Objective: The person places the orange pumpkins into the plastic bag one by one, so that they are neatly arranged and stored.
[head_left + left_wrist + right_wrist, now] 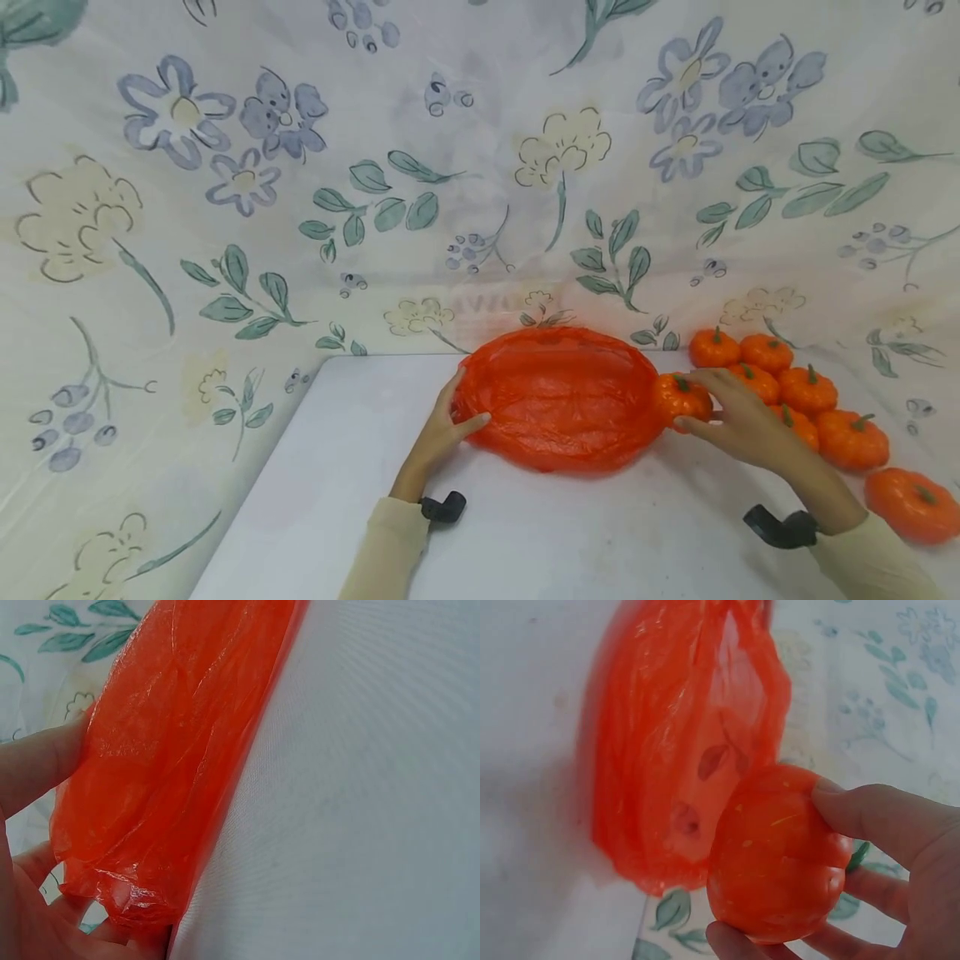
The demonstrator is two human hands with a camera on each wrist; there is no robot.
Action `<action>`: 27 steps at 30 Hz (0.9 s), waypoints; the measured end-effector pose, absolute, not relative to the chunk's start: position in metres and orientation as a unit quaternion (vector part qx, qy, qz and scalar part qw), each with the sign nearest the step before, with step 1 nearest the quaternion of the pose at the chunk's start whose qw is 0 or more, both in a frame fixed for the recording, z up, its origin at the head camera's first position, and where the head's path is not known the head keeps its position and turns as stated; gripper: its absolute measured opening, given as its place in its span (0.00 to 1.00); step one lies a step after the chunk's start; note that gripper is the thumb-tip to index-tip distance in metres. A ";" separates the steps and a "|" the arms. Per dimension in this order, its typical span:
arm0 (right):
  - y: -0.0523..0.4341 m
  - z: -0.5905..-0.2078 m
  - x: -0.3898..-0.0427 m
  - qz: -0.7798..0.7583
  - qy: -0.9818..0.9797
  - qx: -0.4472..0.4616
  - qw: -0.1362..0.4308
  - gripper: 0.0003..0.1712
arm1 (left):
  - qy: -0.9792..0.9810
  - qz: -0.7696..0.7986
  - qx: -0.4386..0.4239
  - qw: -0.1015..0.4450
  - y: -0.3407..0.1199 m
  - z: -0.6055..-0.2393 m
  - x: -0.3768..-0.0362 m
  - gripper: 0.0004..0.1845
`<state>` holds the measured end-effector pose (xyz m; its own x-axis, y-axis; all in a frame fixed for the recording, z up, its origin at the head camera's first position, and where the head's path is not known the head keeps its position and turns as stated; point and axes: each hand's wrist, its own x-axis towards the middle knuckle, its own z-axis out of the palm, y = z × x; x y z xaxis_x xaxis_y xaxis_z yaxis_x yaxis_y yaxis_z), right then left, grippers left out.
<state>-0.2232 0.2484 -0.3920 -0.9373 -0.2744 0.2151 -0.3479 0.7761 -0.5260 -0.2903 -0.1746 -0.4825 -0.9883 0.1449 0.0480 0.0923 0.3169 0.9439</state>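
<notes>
At the far edge of the white table (525, 533), near its middle: an orange plastic bag (558, 400), thin and crinkled, lying flat against the flowered cloth backdrop (300, 208). On the bag's left end, the left hand (442, 429), thumb on the near side and fingers on the far side, pinching the film; from the left wrist view, the same bag (172, 750) bunched between thumb and fingers, its long edge running along the tabletop (360, 795). At the bag's right end, the right hand (738, 417), curled round a small orange pumpkin (681, 398) with a green stem, pressed right against the bag's edge. From the right wrist view, the pumpkin (776, 851) gripped between thumb below and fingers (885, 817) above, touching the bag (682, 735), leaf prints of the cloth showing faintly through the film. Whether the bag's mouth is open toward the pumpkin: cannot tell.

Along the far right edge and down toward the right corner, more pumpkins (806, 390) of the same kind, packed close in a loose row, some touching, the nearest one (911, 504) a little apart from the rest. On each forearm, a cream sleeve (390, 546) and a black wrist mount (780, 527).
</notes>
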 end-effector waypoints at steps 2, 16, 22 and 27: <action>0.239 -0.389 -0.235 0.291 -0.938 0.176 0.060 0.35 | 0.811 0.580 0.073 0.026 -0.174 -0.483 -0.290 0.48; 0.192 -0.390 -0.295 0.296 -0.933 0.205 0.017 0.35 | 0.814 0.575 0.079 0.017 -0.175 -0.481 -0.292 0.47; 0.171 -0.396 -0.315 0.301 -0.928 0.221 0.015 0.33 | 0.814 0.576 0.080 0.014 -0.177 -0.482 -0.291 0.47; 0.152 -0.399 -0.326 0.308 -0.923 0.229 0.004 0.33 | 0.817 0.570 0.077 0.020 -0.177 -0.484 -0.289 0.47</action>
